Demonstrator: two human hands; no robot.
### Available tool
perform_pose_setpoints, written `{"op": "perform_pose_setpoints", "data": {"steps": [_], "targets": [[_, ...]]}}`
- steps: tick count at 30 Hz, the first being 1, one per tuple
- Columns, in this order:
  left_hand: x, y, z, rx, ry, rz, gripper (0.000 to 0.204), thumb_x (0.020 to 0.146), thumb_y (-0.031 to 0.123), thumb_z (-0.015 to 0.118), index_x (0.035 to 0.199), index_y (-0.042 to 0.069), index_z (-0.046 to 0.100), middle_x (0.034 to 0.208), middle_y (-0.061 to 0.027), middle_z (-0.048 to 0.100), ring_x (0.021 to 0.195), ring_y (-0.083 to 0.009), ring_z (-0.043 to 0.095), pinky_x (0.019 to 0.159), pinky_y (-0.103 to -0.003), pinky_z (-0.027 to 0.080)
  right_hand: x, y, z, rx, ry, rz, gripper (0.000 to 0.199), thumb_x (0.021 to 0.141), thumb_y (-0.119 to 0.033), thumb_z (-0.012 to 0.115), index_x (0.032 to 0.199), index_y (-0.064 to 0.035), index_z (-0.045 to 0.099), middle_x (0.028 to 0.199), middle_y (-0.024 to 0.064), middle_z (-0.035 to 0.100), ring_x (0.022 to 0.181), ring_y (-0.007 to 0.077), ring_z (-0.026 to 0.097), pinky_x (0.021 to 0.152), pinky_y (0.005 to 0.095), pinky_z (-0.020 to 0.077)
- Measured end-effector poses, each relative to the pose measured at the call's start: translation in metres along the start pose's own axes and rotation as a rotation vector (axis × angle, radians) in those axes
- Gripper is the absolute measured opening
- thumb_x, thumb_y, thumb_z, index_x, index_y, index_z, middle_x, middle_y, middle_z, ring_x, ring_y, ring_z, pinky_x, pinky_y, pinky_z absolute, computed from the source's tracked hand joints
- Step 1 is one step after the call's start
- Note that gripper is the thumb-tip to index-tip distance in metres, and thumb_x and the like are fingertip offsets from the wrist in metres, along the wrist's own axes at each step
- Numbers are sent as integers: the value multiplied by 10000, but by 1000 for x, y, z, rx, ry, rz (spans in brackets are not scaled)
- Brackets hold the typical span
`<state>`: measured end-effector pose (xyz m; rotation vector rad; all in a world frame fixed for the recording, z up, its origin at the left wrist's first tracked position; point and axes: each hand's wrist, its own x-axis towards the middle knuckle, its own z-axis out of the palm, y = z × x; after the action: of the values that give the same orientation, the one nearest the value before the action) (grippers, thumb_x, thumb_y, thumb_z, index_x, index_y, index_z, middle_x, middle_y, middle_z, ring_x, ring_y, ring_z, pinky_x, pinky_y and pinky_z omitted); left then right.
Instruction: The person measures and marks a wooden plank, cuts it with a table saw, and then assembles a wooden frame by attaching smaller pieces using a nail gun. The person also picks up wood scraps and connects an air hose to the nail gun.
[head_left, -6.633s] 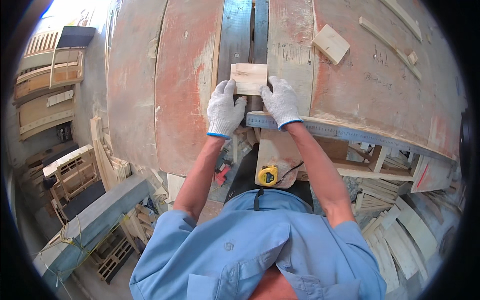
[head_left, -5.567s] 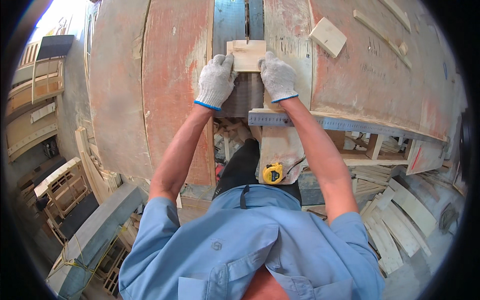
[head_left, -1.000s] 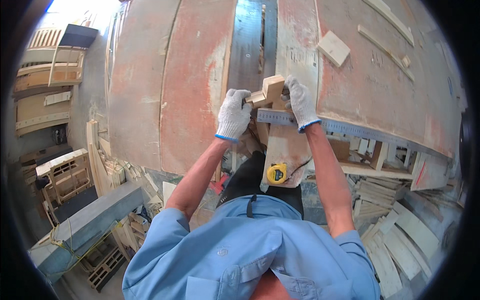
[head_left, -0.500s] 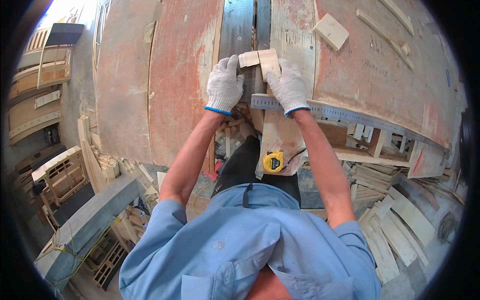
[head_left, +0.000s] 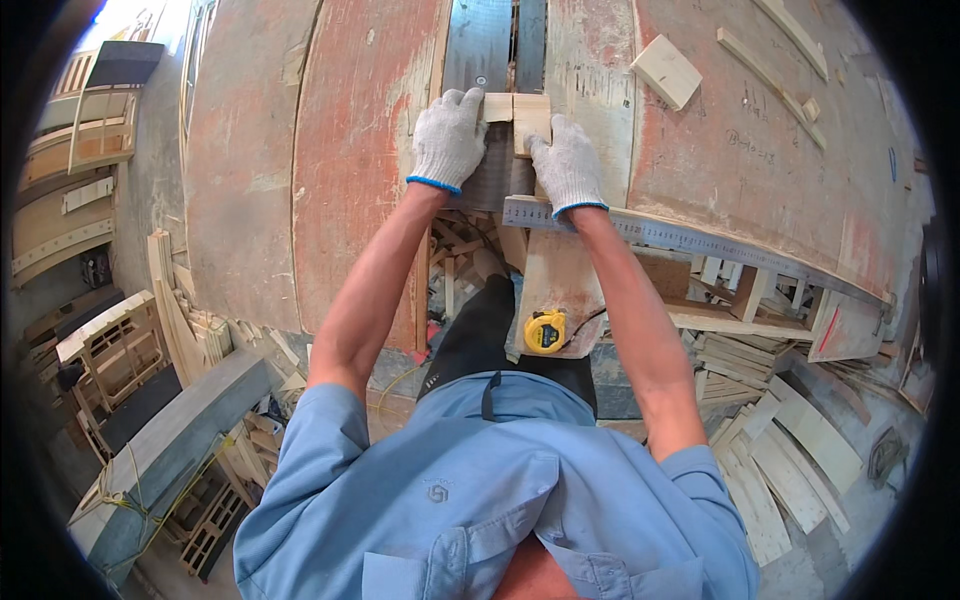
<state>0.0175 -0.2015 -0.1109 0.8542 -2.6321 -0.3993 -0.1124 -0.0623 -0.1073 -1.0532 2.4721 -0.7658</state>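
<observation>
1. The gloved left hand (head_left: 448,142) holds a wood block (head_left: 497,107) over a metal strip (head_left: 476,58).
2. The right hand (head_left: 568,168) grips a second block (head_left: 531,122) beside it.
3. A yellow tape measure (head_left: 544,331) lies near the ruler (head_left: 680,235).
</observation>
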Motion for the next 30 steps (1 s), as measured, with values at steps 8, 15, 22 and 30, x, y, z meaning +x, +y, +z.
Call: {"op": "perform_pose_setpoints", "data": {"steps": [8, 15, 22, 30], "targets": [[14, -8, 2, -24, -35, 10, 431, 833, 121, 704, 1257, 101, 634, 1088, -139, 635, 1002, -361, 635, 862, -466, 523, 12, -2, 1, 12, 14, 23, 356, 879, -294, 682, 1049, 13, 622, 1065, 294, 648, 1024, 464, 626, 888, 539, 500], [28, -16, 5, -45, -54, 4, 392, 856, 132, 692, 1243, 100, 640, 1095, -154, 638, 997, -375, 643, 850, -477, 533, 27, -3, 1, 60, 15, 25, 372, 863, -303, 693, 1020, 29, 632, 1045, 301, 656, 1025, 467, 625, 894, 532, 496], [38, -18, 3, -68, -71, 3, 350, 880, 167, 683, 1216, 81, 642, 1091, -166, 641, 996, -388, 649, 850, -482, 537, 47, -1, 11, 106, 39, 25, 353, 846, -270, 692, 1026, 31, 646, 1037, 305, 669, 1025, 469, 632, 893, 522, 501], [-11, 1, -14, -75, -100, -123, 311, 897, 187, 665, 1178, 56, 644, 1107, -178, 654, 989, -395, 658, 851, -478, 536, 8, 1, 10, 29, -47, 71, 433, 842, -350, 677, 1087, 5, 637, 1066, 293, 660, 1011, 453, 635, 893, 525, 506]]}}
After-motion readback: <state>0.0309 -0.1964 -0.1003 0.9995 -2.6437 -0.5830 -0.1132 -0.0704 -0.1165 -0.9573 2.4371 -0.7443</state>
